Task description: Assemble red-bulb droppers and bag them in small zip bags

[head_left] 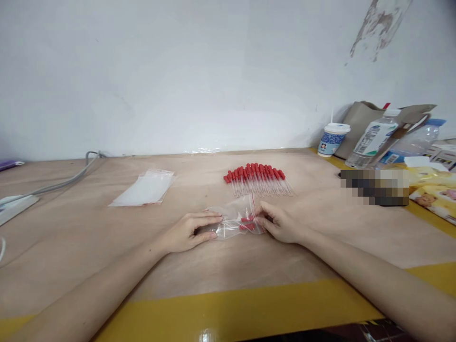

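Note:
A clear zip bag (228, 231) lies on the table between my two hands. Inside it are droppers with red rubber bulbs (246, 226), their clear tubes pointing left. My left hand (190, 231) holds the bag's left end between fingers and thumb, the palm side hidden. At the right, my right hand (280, 222) pinches the bag's red-lined zip edge by the bulbs. Just beyond the bag, a row of several more red-bulbed droppers (254, 173) lies with tubes toward me. A stack of flat zip bags (144, 187) rests farther left.
Along the right side stand a paper cup (333, 140) with a straw, a water bottle (374, 137) and a grey-brown bag (356, 123). A yellow wipes pack (438, 194) lies nearer. A grey cable (67, 182) crosses the left; yellow tape (242, 306) lines the front edge.

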Available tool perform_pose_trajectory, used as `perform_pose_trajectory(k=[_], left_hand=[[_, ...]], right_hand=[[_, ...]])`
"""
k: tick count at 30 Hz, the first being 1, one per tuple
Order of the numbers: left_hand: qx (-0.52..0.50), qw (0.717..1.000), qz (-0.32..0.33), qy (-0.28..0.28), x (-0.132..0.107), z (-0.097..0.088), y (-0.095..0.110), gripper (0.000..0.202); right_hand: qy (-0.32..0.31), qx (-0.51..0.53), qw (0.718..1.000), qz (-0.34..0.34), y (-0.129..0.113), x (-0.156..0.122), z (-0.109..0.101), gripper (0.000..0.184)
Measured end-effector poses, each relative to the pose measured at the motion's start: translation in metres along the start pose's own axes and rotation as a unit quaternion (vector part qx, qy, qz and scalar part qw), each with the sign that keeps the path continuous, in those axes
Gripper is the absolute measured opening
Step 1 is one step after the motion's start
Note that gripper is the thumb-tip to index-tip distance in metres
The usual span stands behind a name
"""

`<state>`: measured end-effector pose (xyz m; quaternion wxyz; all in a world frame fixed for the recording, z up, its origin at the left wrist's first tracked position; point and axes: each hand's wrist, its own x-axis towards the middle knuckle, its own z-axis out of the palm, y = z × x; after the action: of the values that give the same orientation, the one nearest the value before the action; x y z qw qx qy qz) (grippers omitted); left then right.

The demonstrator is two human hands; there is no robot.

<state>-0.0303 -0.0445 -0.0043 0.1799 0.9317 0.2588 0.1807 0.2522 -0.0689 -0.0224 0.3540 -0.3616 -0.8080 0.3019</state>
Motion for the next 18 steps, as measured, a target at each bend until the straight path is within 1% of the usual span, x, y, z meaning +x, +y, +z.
perform_pose_trajectory(k=[6,8,11,14,16,18], left_hand=[[0.004,1.0,0.002,0.0,-0.0011,0.0003,-0.0013,0.042],[0.006,1.0,-0.001,-0.001,-0.0016,0.0006,-0.0018,0.042],[0.004,1.0,-0.004,-0.003,-0.002,0.0012,-0.0021,0.041],[0.002,1.0,-0.001,-0.005,-0.0017,0.0017,-0.0018,0.039],[0.004,1.0,0.005,-0.006,-0.0012,0.0016,-0.0016,0.037],[0.007,1.0,0.011,-0.008,-0.0008,0.0013,-0.0016,0.036]], right_hand=[[-0.001,0.037,0.997,0.064,0.0049,0.0054,0.0003,0.011],[-0.003,0.019,0.998,0.066,0.0024,0.006,-0.0008,0.009],[-0.007,-0.008,0.999,0.049,-0.0013,0.006,-0.0033,0.007],[-0.012,-0.022,0.999,0.037,-0.0011,0.0061,-0.0038,0.012],[0.001,-0.04,0.999,0.037,0.0006,0.0062,-0.0023,0.016],[0.021,-0.058,0.997,0.052,0.0022,0.0061,-0.0001,0.018]])
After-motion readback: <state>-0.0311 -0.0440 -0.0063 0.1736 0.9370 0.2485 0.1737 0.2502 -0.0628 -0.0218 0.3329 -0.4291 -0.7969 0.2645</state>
